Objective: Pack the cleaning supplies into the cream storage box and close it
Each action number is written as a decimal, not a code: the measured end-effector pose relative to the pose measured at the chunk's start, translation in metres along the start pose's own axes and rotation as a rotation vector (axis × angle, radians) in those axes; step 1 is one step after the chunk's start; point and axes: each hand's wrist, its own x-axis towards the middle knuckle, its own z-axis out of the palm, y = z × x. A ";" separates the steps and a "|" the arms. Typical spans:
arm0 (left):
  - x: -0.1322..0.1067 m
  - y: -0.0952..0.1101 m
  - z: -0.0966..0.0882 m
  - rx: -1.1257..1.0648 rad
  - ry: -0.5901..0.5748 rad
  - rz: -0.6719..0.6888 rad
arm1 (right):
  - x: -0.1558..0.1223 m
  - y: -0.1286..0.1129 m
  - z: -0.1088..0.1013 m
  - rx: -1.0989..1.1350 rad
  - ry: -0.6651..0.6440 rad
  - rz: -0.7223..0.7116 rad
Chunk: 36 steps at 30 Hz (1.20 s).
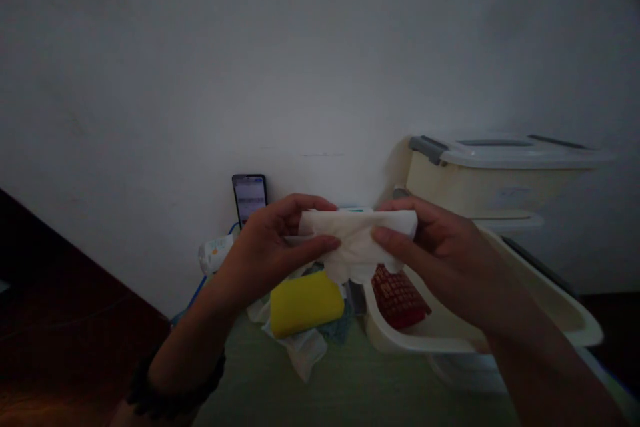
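Observation:
Between both hands, a folded white tissue (357,233) is held up above the table, its lower edge hanging in loose folds. My left hand (285,233) pinches its left end, thumb in front and fingers behind. At the other end my right hand (435,240) grips it the same way. Below the tissue lies a yellow block (306,303), perhaps a sponge or a pack, resting on a crumpled white tissue (306,350). A red packet with printed characters (397,297) sits inside the cream bin (415,341), under my right hand.
A phone (250,197) leans upright against the wall. Left of my forearm lies a white bottle or roll (215,253), partly hidden, with a blue cord (195,300) near it. Cream storage boxes with a grey-handled lid (500,150) are stacked at the right. The table (280,393) is greenish.

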 end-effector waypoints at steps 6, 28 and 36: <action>-0.003 0.003 0.009 0.172 0.139 0.074 | -0.002 -0.001 0.002 0.074 -0.023 -0.010; 0.002 -0.024 0.033 0.460 -0.236 0.093 | 0.015 -0.001 -0.145 -0.479 -0.730 0.308; 0.003 -0.029 0.026 0.492 -0.251 0.158 | 0.045 0.054 -0.093 -1.056 -0.929 0.361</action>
